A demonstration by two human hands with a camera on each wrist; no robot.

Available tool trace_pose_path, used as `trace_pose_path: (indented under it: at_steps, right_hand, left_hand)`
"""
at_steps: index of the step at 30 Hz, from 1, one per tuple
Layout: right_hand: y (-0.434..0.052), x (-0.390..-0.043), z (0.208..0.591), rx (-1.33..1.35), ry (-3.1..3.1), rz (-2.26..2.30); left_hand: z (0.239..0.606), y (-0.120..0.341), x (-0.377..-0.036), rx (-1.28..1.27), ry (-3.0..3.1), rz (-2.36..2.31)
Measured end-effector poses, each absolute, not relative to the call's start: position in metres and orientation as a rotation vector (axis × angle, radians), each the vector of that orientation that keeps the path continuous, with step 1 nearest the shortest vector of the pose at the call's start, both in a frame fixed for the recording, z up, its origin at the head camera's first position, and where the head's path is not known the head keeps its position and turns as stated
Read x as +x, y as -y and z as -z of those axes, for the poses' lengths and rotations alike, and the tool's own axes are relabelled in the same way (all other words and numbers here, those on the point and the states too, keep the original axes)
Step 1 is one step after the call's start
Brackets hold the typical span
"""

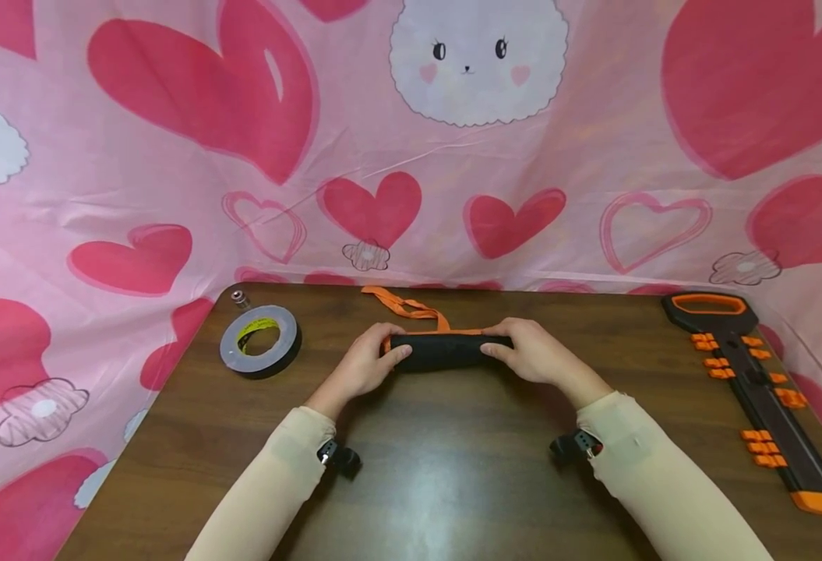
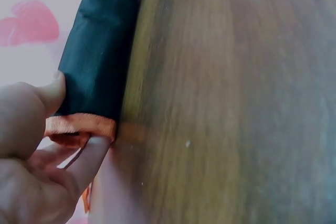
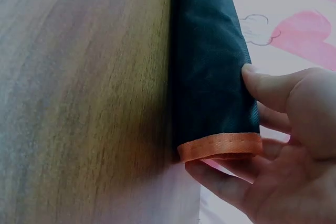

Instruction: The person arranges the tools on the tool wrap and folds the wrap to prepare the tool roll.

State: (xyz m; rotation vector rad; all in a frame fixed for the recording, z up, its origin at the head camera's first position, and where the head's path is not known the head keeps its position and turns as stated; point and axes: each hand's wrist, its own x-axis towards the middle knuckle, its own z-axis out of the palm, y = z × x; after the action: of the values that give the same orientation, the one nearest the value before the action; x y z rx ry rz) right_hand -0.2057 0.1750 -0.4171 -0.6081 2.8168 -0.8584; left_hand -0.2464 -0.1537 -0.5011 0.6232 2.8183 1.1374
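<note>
Rolled black fabric point(image 1: 449, 351) with orange edging is lying on the brown bench point(image 1: 453, 483), a little toward twelve o'clock from the bench's middle, its long axis running from nine o'clock to three o'clock across the person's front. An orange strap point(image 1: 411, 308) is trailing off it toward eleven o'clock.

Both hands are meeting it end-on. The left hand point(image 1: 361, 366) is gripping the nine o'clock end, and the left wrist view is showing its thumb pressing on top of the black cloth while its fingers point(image 2: 89, 163) are curling under the orange hem. The right hand point(image 1: 533, 354) is gripping the three o'clock end in mirror fashion: in the right wrist view the thumb is lying on the upper side and the fingers point(image 3: 220, 184) are cupping below the orange border. Neither hand is nearer than the other; each is closing on its own end, with the roll's length stretching between them.

A roll of grey tape point(image 1: 259, 340) is sitting on the bench at about ten o'clock, with a small metal piece point(image 1: 239, 297) just beyond it. A black and orange tool point(image 1: 754, 389) is lying along the three o'clock edge. A pink cloth with hearts point(image 1: 172, 156) is hanging behind.
</note>
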Motion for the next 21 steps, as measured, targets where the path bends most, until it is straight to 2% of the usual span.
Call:
trace_pose_path:
  at_steps: [7, 17, 21]
  right_hand:
    - [-0.177, -0.211, 0.418, -0.585, -2.775, 0.892]
    - [-0.175, -0.217, 0.423, -0.559, -2.75, 0.968]
    - [-0.175, -0.219, 0.425, -0.536, -2.76, 0.993]
  left_hand:
    - [0.449, 0.133, -0.223, 0.524, -2.857, -1.183]
    - [0.442, 0.125, -0.225, 0.335, -2.872, -1.181]
    - [0.442, 0.122, -0.228, 0.459, -2.949, -1.127]
